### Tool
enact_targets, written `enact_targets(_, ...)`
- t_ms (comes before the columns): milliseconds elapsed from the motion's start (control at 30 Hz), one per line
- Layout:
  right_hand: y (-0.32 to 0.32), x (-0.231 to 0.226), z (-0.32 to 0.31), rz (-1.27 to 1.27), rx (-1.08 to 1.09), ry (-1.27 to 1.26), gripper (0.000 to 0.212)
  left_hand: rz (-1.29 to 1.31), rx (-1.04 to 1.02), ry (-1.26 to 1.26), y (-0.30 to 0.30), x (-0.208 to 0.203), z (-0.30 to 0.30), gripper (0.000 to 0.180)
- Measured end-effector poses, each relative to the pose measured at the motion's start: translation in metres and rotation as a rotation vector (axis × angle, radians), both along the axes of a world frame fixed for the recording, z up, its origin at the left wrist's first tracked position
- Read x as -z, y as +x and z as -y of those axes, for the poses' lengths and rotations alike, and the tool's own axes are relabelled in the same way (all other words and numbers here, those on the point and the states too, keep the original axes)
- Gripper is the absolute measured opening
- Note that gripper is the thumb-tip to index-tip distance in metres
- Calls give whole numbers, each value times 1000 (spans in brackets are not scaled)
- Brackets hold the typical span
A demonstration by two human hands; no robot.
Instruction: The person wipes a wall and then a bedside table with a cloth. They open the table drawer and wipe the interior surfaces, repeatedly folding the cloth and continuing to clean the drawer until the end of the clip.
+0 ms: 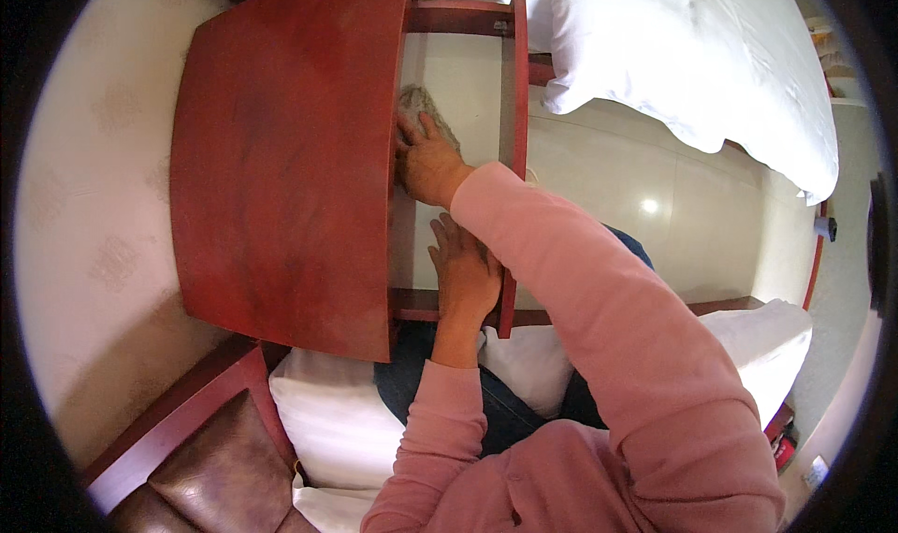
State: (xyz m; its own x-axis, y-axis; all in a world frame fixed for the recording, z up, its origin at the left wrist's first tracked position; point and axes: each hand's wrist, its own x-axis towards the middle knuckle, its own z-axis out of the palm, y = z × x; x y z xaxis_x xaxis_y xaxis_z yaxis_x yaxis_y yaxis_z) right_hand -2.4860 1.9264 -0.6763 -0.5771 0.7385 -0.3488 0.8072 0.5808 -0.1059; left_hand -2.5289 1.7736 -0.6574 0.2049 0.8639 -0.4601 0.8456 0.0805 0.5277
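Observation:
A dark red wooden drawer (511,84) stands pulled out from a bedside cabinet (290,159), showing its pale bottom. My right hand (433,162) reaches inside and presses down on a crumpled grey cloth (440,122), fingers curved over it. The cloth lies against the drawer bottom, close to the cabinet's edge, and part of it is hidden under the hand. Nearer to me, my left hand (466,269) rests inside the drawer beside its front panel, fingers stretched out, with nothing visible in it.
A bed with white bedding (692,56) stands beyond the drawer. Closer to me is another white-covered bed (327,411) with a brown padded headboard (224,463). Pale glossy floor (645,173) lies between them. A patterned wall (103,187) rises behind the cabinet.

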Motion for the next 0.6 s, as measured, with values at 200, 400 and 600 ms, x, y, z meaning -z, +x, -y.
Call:
enact_targets(200,-5,18,-11,-112,384,177,56,-47,43,-13,1,0,0,65)
enact_targets(400,0,21,-44,-73,308,208,54,33,-19,-29,-1,-5,-1,66)
enact_targets(600,-8,30,-65,-139,387,225,49,92,-87,-82,-6,-4,-3,75)
